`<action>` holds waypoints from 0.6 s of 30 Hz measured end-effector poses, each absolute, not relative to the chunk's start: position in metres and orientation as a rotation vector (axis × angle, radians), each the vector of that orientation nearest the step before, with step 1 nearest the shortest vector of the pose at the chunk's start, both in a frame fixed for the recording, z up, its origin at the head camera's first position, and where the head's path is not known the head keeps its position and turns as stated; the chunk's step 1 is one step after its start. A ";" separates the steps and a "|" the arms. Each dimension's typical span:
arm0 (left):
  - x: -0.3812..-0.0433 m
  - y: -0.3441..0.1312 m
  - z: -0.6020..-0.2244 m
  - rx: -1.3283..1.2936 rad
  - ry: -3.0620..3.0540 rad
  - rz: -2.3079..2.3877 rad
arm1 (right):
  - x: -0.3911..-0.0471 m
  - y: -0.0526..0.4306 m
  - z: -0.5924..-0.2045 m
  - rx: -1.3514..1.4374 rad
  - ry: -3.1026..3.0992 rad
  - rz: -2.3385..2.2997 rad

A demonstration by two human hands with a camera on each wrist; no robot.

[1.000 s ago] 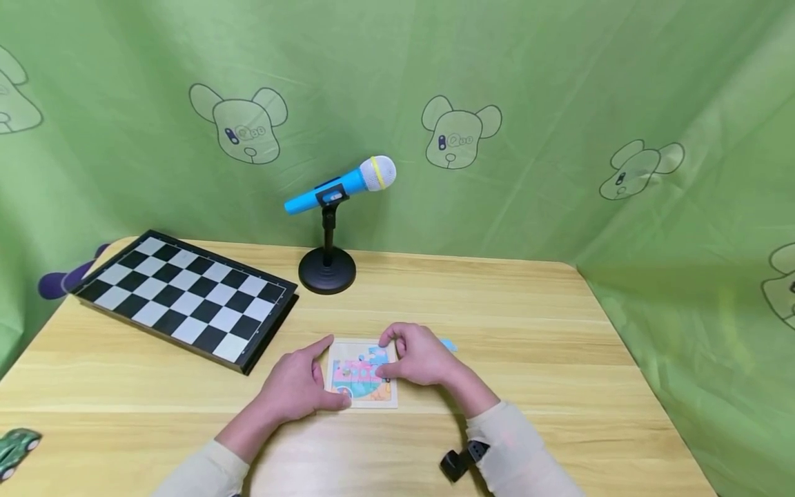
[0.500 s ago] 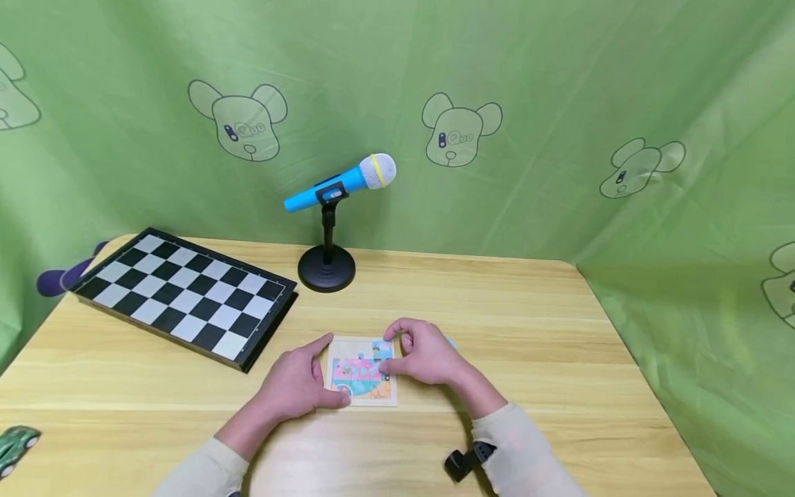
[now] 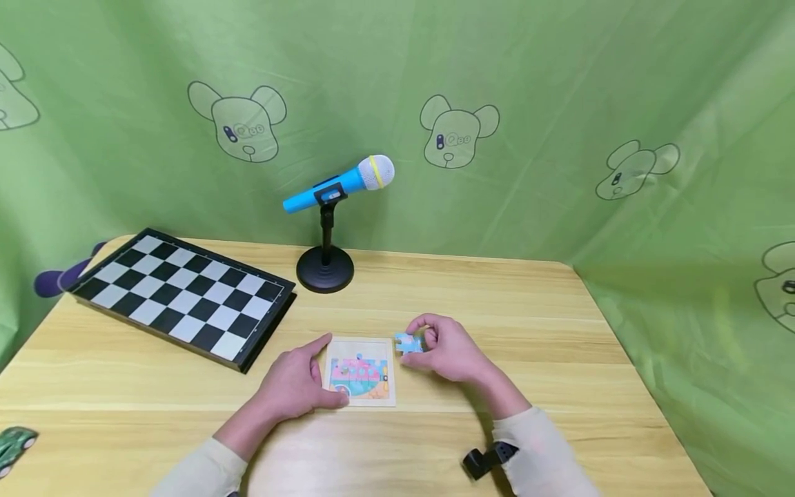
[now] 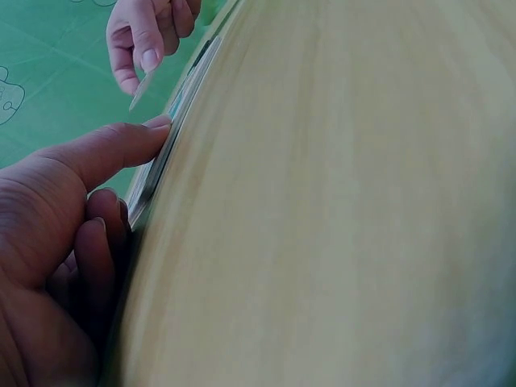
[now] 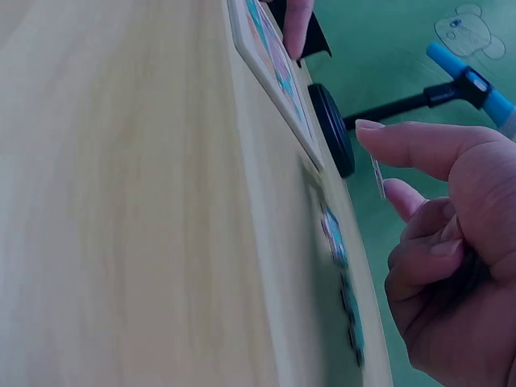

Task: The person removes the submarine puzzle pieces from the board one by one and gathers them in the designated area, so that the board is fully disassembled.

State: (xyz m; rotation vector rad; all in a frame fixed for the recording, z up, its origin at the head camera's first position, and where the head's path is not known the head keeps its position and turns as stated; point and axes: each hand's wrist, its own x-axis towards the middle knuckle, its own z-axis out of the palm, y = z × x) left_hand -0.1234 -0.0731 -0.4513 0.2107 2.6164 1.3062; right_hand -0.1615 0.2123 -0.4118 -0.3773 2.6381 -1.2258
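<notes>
A small jigsaw puzzle board (image 3: 360, 402) with a pale frame lies on the table, its lower part filled with pink, teal and orange picture pieces. My left hand (image 3: 298, 381) holds its left side, index fingertip at the upper left corner and thumb on the bottom edge. Just right of the board, my right hand (image 3: 448, 348) pinches a light blue puzzle piece (image 3: 406, 344) between thumb and index finger. The right wrist view shows that piece (image 5: 377, 177) edge-on, raised off the table. Several loose pieces (image 5: 333, 234) lie below it.
A black-and-white chessboard (image 3: 186, 293) lies at the back left. Behind the puzzle, a blue microphone (image 3: 338, 186) sits on a black stand (image 3: 326, 269). A green toy car (image 3: 15, 445) is at the left edge. Green cloth (image 3: 528, 103) hangs behind the table.
My right hand has lifted the blue piece out of the board's upper right area and moved right with it, baring that part of the frame. The left hand stays on the board.
</notes>
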 end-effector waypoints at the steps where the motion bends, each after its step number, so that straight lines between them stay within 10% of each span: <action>1: -0.123 -0.073 -0.451 0.210 2.615 1.307 | -0.161 0.215 -0.411 -0.367 2.640 -1.231; 18: -0.123 -0.073 -0.451 0.201 2.599 1.314 | -0.157 0.266 -0.412 -0.290 2.673 -1.279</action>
